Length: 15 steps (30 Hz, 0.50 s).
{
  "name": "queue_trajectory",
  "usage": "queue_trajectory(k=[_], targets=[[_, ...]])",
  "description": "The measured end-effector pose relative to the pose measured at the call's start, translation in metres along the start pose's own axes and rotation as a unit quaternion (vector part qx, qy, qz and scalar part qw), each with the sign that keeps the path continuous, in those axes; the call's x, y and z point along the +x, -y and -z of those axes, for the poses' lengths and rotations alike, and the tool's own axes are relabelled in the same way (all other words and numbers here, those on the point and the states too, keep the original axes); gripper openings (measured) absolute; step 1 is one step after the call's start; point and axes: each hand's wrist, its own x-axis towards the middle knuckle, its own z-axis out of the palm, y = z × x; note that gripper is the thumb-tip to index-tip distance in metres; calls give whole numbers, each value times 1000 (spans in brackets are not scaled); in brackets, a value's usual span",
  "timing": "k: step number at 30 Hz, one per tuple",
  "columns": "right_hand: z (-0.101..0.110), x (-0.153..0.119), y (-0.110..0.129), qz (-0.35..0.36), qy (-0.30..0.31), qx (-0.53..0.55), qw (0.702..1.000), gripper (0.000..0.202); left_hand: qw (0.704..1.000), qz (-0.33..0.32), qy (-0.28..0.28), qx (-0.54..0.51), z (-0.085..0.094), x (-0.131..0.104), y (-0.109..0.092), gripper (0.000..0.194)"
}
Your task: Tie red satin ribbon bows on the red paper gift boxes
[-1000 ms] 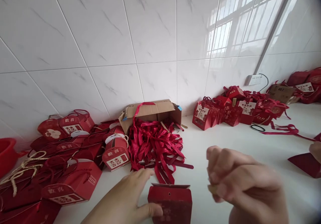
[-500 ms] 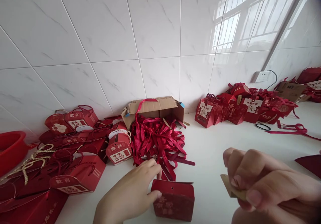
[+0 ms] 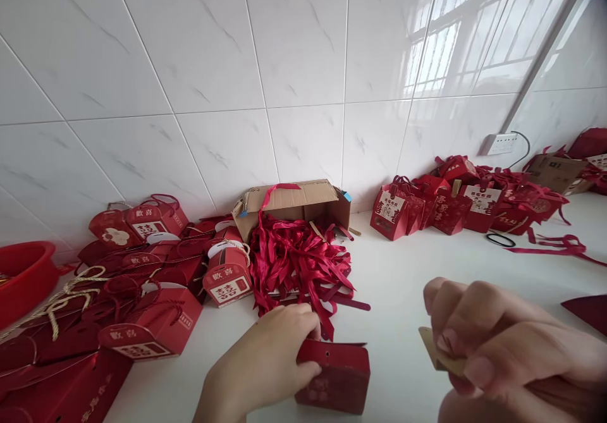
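A small red gift box (image 3: 336, 377) with a round hole near its top edge stands on the white table, close to me. My left hand (image 3: 270, 350) has it by the left upper corner, thumb on the front and the fingers partly hidden behind. At the right, my right hand (image 3: 515, 347) is raised, pinching a small flat gold piece (image 3: 435, 351) between thumb and fingers. Much of that piece is covered by the fingers. Just beyond the box lies a loose heap of dark red ribbons (image 3: 296, 258), spilling from a cardboard box (image 3: 303, 196) on its side.
Red handled gift boxes (image 3: 159, 322) are piled at the left beside a red plastic basin (image 3: 23, 290). Several finished-looking red gift bags (image 3: 393, 214) line the wall at the right. A black ring (image 3: 500, 239) and a ribbon strip (image 3: 564, 246) lie nearby, below a power socket (image 3: 500, 143).
My left hand has shifted right and closed its thumb and fingers on the red gift box. The right hand keeps its pinch on the gold piece. The view has turned slightly.
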Motion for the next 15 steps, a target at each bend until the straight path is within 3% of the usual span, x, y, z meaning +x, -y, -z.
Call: queue_trajectory(k=[5,9,15], targets=[[0,2,0,5,18,-5,1000,10,1000,7,-3,9,-2,-1,2,9],[-3,1,-5,24,-1,0,1000,10,997,56,-46,12,-1,-9,6,29],[-2,-1,-2,10,-10,-8,1000,10,996,73,-42,-1,1,-14,10,24]])
